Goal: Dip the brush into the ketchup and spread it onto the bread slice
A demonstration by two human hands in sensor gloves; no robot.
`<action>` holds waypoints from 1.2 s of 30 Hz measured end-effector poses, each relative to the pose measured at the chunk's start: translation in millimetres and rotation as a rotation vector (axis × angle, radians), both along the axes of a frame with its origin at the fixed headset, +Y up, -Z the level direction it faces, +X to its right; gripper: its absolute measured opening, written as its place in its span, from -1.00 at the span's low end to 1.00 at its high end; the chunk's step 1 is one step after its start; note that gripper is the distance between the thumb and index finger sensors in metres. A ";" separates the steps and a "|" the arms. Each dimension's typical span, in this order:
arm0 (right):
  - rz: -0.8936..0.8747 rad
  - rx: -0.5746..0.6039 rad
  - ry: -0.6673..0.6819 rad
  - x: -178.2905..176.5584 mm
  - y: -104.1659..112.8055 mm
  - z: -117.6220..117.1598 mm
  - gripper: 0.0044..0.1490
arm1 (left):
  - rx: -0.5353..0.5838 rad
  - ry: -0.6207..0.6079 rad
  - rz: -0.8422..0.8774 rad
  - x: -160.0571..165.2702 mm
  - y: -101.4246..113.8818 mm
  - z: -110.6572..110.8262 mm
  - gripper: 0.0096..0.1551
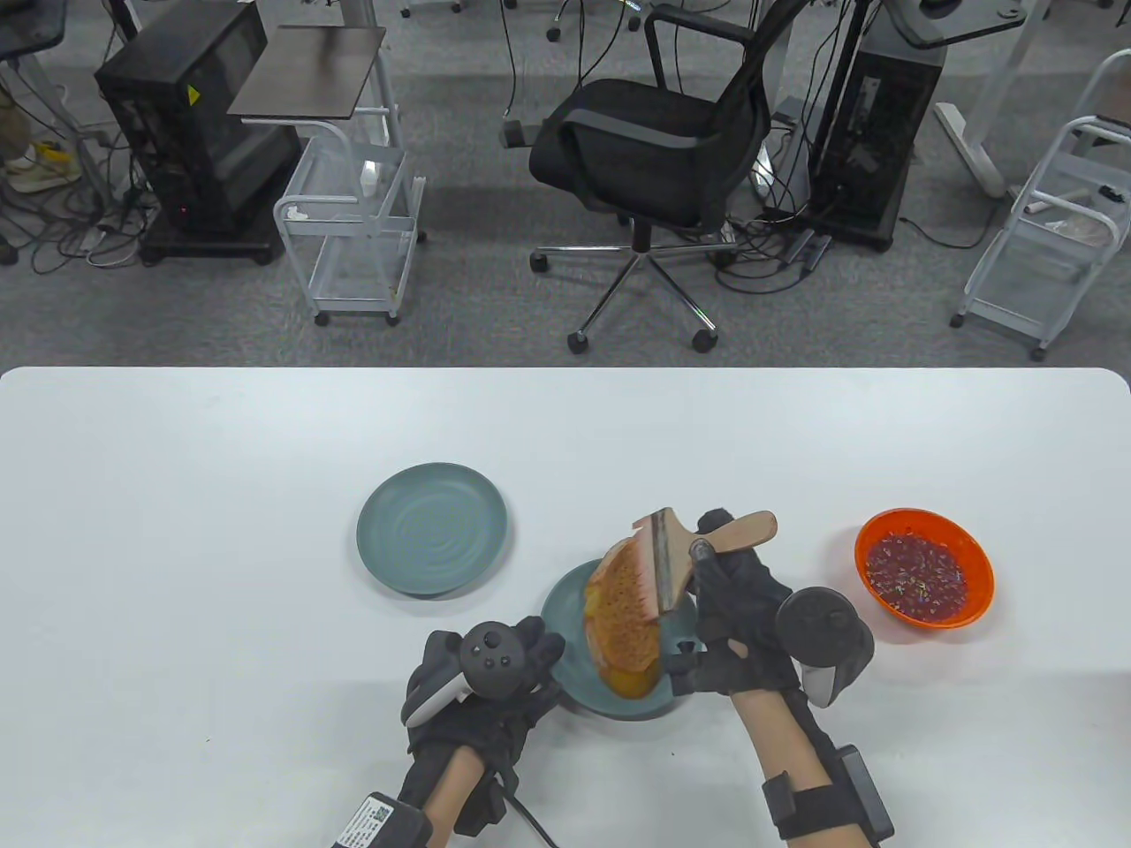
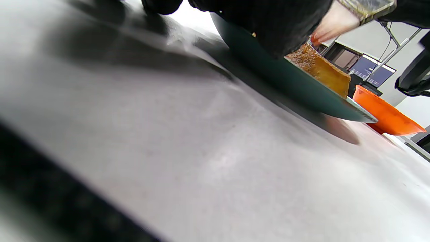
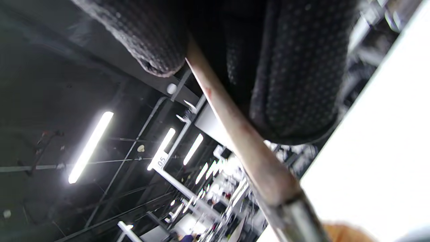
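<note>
A bread slice smeared with ketchup lies on a teal plate near the table's front. My right hand grips the wooden handle of a flat brush. The brush's bristles rest on the bread's right side. My left hand holds the plate's left rim with its fingers. An orange bowl of ketchup stands to the right. The left wrist view shows the plate, the bread and the bowl. The right wrist view shows my fingers around the handle.
A second, empty teal plate stands to the left of the bread plate. The white table ends in a far edge, with an office chair and carts on the floor behind it.
</note>
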State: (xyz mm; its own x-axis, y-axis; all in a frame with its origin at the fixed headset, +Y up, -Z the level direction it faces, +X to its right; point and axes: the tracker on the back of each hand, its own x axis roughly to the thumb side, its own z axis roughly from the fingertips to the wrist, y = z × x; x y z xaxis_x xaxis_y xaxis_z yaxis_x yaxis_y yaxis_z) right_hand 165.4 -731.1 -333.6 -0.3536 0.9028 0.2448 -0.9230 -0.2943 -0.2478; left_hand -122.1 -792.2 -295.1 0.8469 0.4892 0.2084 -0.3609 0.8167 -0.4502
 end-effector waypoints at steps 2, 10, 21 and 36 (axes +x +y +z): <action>-0.026 -0.113 0.061 -9.4 -9.7 -1.1 -0.36 | 0.001 0.001 0.000 0.0 0.0 0.1 -0.34; 0.146 0.070 -0.200 37.5 6.5 2.2 -0.36 | -0.003 0.002 0.003 -0.5 0.2 0.4 -0.33; -0.060 -0.126 -0.016 13.8 -17.4 -9.0 -0.36 | -0.003 0.000 0.002 -0.3 -0.1 0.9 -0.33; -0.081 -0.180 0.067 14.3 -19.1 -11.7 -0.36 | -0.005 -0.001 -0.002 0.1 -0.6 1.0 -0.33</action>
